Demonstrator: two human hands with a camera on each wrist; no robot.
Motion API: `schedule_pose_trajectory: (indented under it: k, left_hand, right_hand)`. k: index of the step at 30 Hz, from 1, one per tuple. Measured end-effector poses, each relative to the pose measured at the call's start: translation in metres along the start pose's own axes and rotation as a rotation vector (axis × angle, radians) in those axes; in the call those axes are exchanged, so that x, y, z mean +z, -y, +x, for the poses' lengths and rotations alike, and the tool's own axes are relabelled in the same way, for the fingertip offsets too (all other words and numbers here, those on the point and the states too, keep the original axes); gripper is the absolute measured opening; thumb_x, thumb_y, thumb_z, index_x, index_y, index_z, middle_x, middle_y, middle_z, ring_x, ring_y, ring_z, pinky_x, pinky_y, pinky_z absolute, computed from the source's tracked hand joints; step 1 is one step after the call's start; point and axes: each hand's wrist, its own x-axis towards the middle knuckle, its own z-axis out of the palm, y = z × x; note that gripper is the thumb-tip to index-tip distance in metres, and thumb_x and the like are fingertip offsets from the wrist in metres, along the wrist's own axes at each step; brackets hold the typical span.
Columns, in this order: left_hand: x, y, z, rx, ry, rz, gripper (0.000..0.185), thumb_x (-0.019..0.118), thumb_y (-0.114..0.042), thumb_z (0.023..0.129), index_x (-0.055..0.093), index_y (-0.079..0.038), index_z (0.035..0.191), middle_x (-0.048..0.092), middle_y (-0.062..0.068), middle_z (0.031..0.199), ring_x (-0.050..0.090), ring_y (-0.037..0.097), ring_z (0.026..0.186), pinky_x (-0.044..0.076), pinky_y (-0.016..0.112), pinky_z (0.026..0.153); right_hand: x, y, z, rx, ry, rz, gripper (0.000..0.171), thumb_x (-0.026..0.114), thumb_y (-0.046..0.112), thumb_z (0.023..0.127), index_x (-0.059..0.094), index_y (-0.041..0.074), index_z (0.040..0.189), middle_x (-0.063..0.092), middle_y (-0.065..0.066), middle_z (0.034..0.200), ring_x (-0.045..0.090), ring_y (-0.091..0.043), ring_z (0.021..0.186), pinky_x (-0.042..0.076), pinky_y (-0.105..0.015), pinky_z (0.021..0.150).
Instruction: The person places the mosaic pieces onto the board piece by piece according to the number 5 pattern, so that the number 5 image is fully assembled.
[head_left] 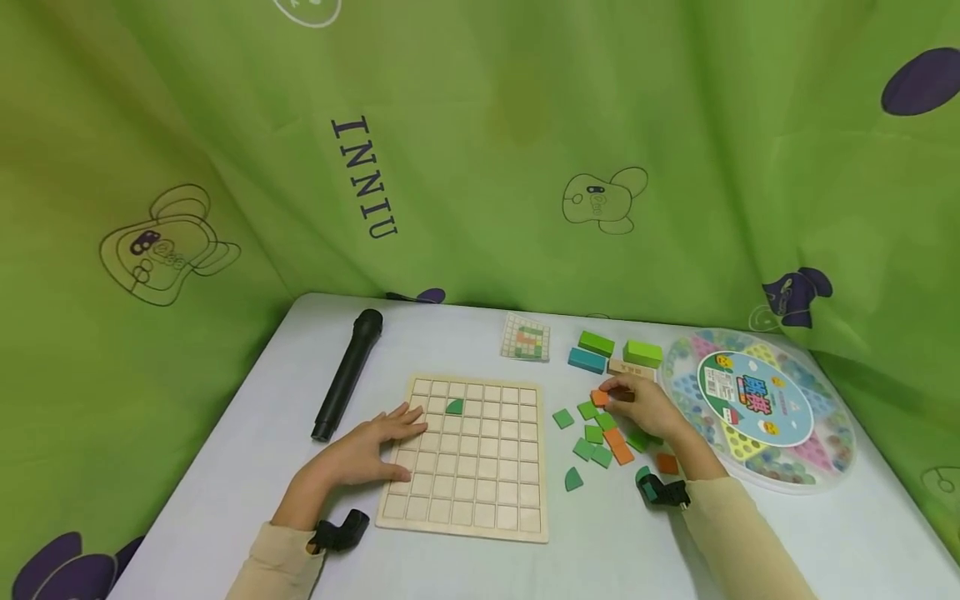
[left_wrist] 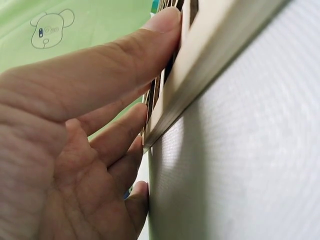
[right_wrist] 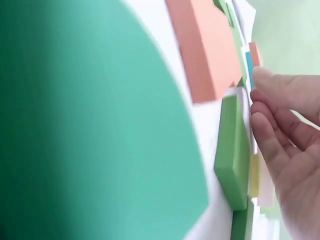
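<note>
Left hand (head_left: 375,446): grip spread flat, pressed on wooden grid board (head_left: 468,492) at its left edge. Right hand (head_left: 641,408): grip pinched on small orange tile (head_left: 599,397) amid loose tiles on tabletop (head_left: 225,492). Risks judged: tile slipped from shallow pinch; neighbouring green tiles (head_left: 592,433) scattered by knuckles.

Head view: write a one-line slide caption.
Left hand rests on a wooden grid board while the right hand pinches a small orange tile among loose tiles.

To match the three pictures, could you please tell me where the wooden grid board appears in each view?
Head: the wooden grid board lies at centre, the left hand resting on its left edge.
Left wrist: its pale edge runs diagonally at top, against the fingers.
Right wrist: not in it.
Shared landmark: the left hand, in the head and left wrist views.
</note>
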Motion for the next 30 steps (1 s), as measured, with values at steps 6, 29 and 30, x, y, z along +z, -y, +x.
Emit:
schedule_pose_trajectory:
  k: [6,29,30]
  left_hand:
    - [0.0,0.0,-0.002,0.002,-0.009,0.002,0.074,0.079,-0.033,0.074,0.05,-0.011,0.138,0.032,0.004,0.154,0.018,0.032,0.145,0.015,0.059,0.115]
    - [0.0,-0.002,0.0,-0.007,-0.001,0.01,0.073,0.078,-0.033,0.075,0.049,-0.014,0.139,0.03,0.002,0.155,0.016,0.03,0.146,0.015,0.059,0.116]
    - [0.0,-0.001,-0.001,-0.011,-0.003,0.008,0.073,0.078,-0.033,0.075,0.049,-0.014,0.139,0.03,0.001,0.155,0.016,0.031,0.146,0.016,0.059,0.115]
  right_hand:
    - [0.008,0.019,-0.004,-0.011,-0.036,0.08,0.026,0.065,0.014,0.089,0.064,0.004,0.113,0.064,-0.013,0.111,0.061,-0.033,0.106,0.054,-0.043,0.09]
    - [0.116,0.137,0.024,-0.121,0.107,0.288,0.024,0.069,0.012,0.086,0.066,0.006,0.109,0.066,-0.009,0.1,0.06,-0.017,0.091,0.054,-0.031,0.084]
    - [0.121,0.141,0.026,-0.124,0.118,0.278,0.023,0.069,0.013,0.086,0.066,0.006,0.108,0.066,-0.008,0.099,0.06,-0.016,0.09,0.054,-0.031,0.083]
